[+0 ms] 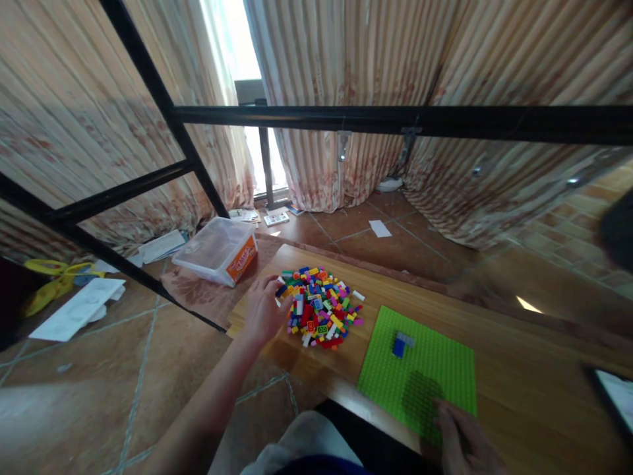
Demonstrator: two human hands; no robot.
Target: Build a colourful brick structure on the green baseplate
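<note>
My left hand (264, 307) reaches over the left edge of a heap of small coloured toy bricks (321, 307), its thumb and fingers apart. No brick shows between them. At the lower right, my right hand (462, 439) is over the near right part of a green studded baseplate (420, 363). Its thumb and forefinger come together at the tips; whatever they may hold is too small to make out. A blue brick (398, 348) and a grey brick (406, 339) sit touching each other on the baseplate, left of its middle. The right hand casts a shadow beside them.
Heap and baseplate lie on a wooden table (341, 389). Beyond its left end stands a clear plastic box (212, 247) with an orange label. A dark-edged device (613, 389) lies at the right. Black metal bars (346, 117) cross in front of the curtains.
</note>
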